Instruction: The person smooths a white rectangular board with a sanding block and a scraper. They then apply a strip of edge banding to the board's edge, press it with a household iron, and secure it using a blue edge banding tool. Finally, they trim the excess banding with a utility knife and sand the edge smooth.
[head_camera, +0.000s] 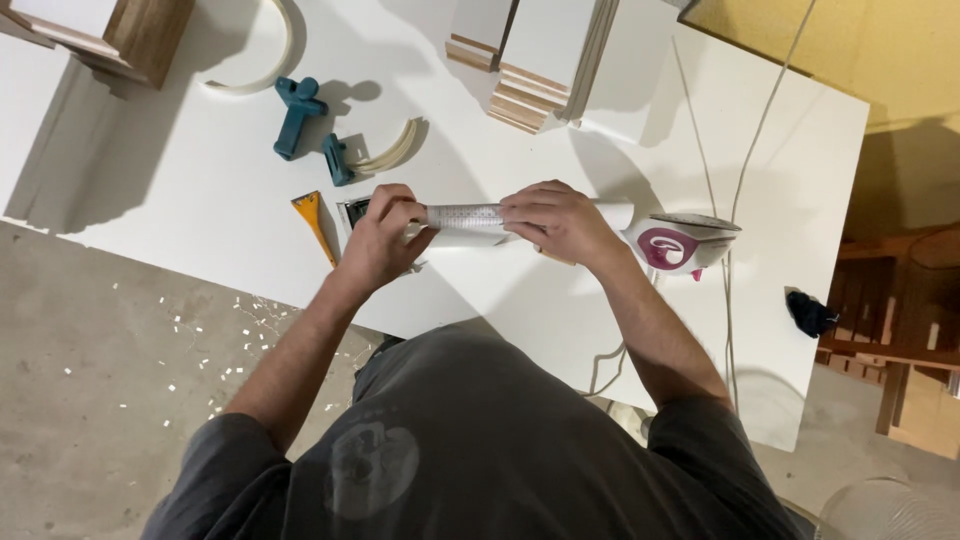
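We gripped a narrow white panel (470, 222) between both hands on the worktop (200, 180): left hand (380, 240) clenched around its near end, right hand (560, 222) pressing its middle. The iron (685, 243) rested just beyond the right hand, unused; the yellow scraper (315, 222) lay beside the left.
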